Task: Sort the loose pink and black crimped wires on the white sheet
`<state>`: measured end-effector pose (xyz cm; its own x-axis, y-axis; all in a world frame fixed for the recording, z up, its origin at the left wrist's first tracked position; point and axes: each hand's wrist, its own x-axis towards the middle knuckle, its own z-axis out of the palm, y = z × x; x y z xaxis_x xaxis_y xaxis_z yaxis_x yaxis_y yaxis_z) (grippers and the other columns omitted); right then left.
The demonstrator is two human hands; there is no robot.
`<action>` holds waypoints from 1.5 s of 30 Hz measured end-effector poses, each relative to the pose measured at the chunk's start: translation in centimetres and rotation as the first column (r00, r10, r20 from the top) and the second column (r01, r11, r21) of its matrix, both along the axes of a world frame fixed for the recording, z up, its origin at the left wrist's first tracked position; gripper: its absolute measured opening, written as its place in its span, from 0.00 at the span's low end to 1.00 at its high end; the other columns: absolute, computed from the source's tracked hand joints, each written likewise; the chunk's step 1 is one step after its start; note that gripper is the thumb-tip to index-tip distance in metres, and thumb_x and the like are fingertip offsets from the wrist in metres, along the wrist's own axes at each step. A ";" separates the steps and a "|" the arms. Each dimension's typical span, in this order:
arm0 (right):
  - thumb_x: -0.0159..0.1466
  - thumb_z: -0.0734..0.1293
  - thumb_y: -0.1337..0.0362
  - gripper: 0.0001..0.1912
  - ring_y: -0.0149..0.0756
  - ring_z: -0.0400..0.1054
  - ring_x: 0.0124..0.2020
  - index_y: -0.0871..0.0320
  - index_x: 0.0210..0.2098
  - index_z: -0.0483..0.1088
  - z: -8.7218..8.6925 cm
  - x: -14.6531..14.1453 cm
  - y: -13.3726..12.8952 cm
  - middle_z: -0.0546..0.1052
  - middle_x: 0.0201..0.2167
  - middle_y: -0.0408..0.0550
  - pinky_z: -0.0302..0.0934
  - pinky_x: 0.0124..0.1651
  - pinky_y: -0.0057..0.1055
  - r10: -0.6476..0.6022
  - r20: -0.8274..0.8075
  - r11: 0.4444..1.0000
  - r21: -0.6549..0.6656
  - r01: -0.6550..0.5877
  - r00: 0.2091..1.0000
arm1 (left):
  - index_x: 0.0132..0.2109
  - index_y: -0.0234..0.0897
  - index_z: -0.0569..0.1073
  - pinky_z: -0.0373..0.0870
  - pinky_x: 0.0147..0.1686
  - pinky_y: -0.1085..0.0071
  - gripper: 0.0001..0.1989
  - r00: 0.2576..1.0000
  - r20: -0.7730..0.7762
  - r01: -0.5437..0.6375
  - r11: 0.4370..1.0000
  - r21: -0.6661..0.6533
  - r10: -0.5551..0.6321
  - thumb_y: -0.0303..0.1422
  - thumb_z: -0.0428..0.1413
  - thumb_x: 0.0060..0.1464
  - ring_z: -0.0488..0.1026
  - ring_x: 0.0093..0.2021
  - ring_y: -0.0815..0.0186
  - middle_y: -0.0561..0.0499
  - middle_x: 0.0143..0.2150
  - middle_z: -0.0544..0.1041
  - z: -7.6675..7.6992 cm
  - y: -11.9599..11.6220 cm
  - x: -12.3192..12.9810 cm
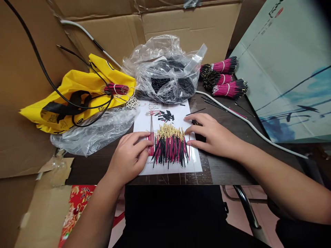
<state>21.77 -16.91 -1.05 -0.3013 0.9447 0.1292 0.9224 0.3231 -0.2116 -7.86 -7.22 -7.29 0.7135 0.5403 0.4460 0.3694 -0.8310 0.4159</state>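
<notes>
Along the back edge of a dark worktop [88, 170] stand large cardboard sheets [186, 29], and by its right edge leans a pale panel [287, 93] with blue and black brushwork. A yellow bag [74, 81] with black straps lies toward the back left corner, crossed by a black cable [38, 55]; flattened clear plastic [100, 134] sits just in front of it. At the middle of the back edge rests a clear plastic bag [168, 77] with black, patterned contents.

Nearer the front edge, around its middle, lies a white printed sheet [195, 163]. The person's right hand [213, 134] reaches in from the right, its fingers spread and apart, the fingertips beside the right side of a heap of black and pink wires [170, 148]. The left hand [128, 153] is at the left side of that heap, thumb and fingers drawn near one another; whether they pinch anything cannot be told. The heap lies on the sheet between the hands, gold tips toward the back edge, black and pink ends toward the front.

Toward the back right corner are banded wire bundles [229, 89], with a white cable [258, 132] running in front of them. A smaller pink bundle [117, 89] lies on the yellow bag, near tangled pale string [133, 102]. Short black pieces [168, 116] are scattered on the sheet behind the heap.
</notes>
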 end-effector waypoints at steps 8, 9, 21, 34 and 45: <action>0.69 0.64 0.56 0.13 0.49 0.60 0.61 0.54 0.48 0.76 0.3 0.1 -0.1 0.67 0.60 0.56 0.56 0.63 0.50 0.084 0.048 0.995 0.053 -0.086 0.995 | 0.50 0.37 0.77 0.64 0.57 0.49 0.14 0.981 0.016 0.187 0.967 0.170 -0.193 0.30 0.58 0.56 0.68 0.56 0.50 0.42 0.55 0.73 2.3 -1.2 1.4; 0.70 0.64 0.57 0.13 0.49 0.61 0.61 0.54 0.48 0.76 0.4 0.2 -0.1 0.68 0.59 0.56 0.57 0.63 0.51 0.092 0.059 0.994 0.061 -0.095 0.994 | 0.51 0.38 0.77 0.64 0.57 0.48 0.15 0.964 -0.010 0.264 0.946 0.190 -0.267 0.33 0.59 0.56 0.68 0.55 0.50 0.42 0.54 0.73 2.8 -1.4 2.0; 0.71 0.60 0.66 0.12 0.52 0.47 0.71 0.54 0.49 0.73 -0.2 1.0 0.0 0.60 0.68 0.54 0.47 0.70 0.58 0.229 0.193 0.970 0.032 -0.239 0.954 | 0.51 0.37 0.77 0.62 0.57 0.48 0.20 0.873 -0.109 0.488 0.860 0.151 -0.476 0.46 0.55 0.61 0.66 0.55 0.50 0.41 0.54 0.73 4.4 -0.8 5.4; 0.67 0.64 0.68 0.11 0.48 0.56 0.68 0.56 0.48 0.73 1.9 -0.2 -0.4 0.66 0.65 0.55 0.49 0.70 0.57 0.168 0.045 0.928 0.329 -0.173 0.985 | 0.28 0.39 0.62 0.58 0.39 0.60 0.14 0.996 -0.023 -0.080 0.987 0.142 0.084 0.32 0.51 0.64 0.61 0.29 0.65 0.54 0.25 0.64 3.8 -4.2 4.5; 0.65 0.65 0.67 0.19 0.48 0.60 0.64 0.47 0.52 0.77 1.2 0.5 -0.3 0.66 0.65 0.50 0.51 0.67 0.58 0.312 0.117 0.949 0.005 -0.315 0.943 | 0.28 0.40 0.62 0.57 0.40 0.60 0.14 0.927 -0.187 -0.291 0.937 0.192 0.326 0.35 0.51 0.62 0.63 0.29 0.63 0.54 0.25 0.63 -0.3 -1.8 -1.3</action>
<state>22.29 -17.19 0.13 -0.5957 0.7972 0.0981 0.7910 0.6035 -0.1008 -9.14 -9.01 -7.56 0.6102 0.6838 0.4000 0.6829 -0.7100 0.1720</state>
